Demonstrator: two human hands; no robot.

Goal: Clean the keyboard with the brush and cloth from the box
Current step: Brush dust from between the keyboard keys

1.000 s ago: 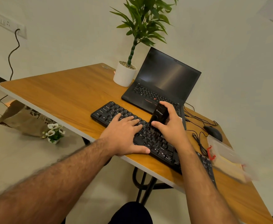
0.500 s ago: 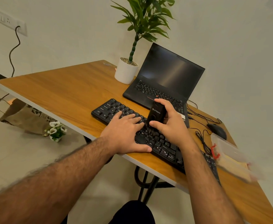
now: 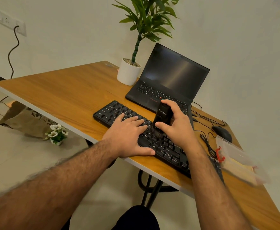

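the right hand (image 3: 177,128) grasps the black brush (image 3: 162,115) upright on the keyboard (image 3: 119,112), which lies along the near edge of the table (image 3: 66,90). the left hand (image 3: 127,136) rests flat, fingers relaxed, on the keys. bare tabletop lies to the left; the clear box (image 3: 235,156) sits near the right edge.

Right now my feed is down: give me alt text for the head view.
The right hand grips a black brush upright on the black keyboard, while the left hand rests flat on the keys. The wooden table also holds a laptop and clear box.
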